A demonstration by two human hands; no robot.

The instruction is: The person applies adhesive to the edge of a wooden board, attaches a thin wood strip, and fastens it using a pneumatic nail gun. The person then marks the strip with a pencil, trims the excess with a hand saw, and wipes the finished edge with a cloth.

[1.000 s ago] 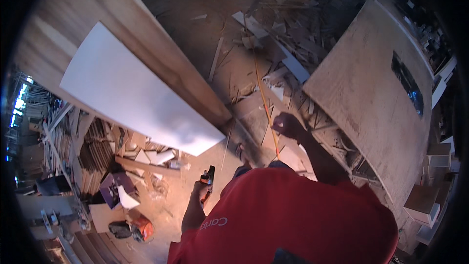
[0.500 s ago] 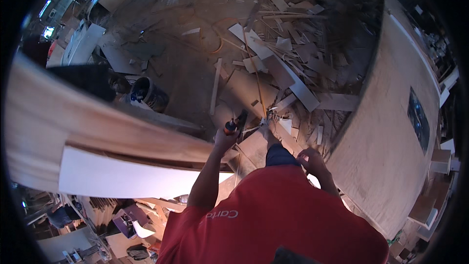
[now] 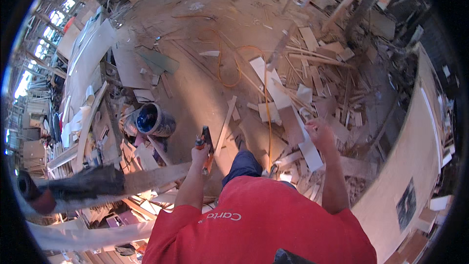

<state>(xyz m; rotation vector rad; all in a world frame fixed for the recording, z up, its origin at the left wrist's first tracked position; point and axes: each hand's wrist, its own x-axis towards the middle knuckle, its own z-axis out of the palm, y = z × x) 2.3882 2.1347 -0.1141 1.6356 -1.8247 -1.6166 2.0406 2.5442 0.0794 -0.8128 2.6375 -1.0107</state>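
My left hand (image 3: 199, 156) is closed around the handle of a black and orange nail gun (image 3: 207, 142), held out in front of my left side above the floor. Out to the right, my raised right hand (image 3: 320, 136) is above the offcuts with its fingers curled in. Whether anything lies in those fingers is not visible. An orange hose (image 3: 268, 117) loops over the floor and runs down toward my feet; its link to the nail gun cannot be seen.
A paint-smeared bucket (image 3: 155, 120) stands ahead to the left. White and brown board strips (image 3: 293, 112) litter the floor on the right. A large curved wooden panel (image 3: 391, 195) rises at my right. At left, a dark blurred object (image 3: 83, 183) overlaps a long wooden beam (image 3: 156, 176).
My left hand has moved left with the nail gun. My right hand has risen from beside my waist and gone forward. The big panel at left has dropped from view, baring the scrap pile.
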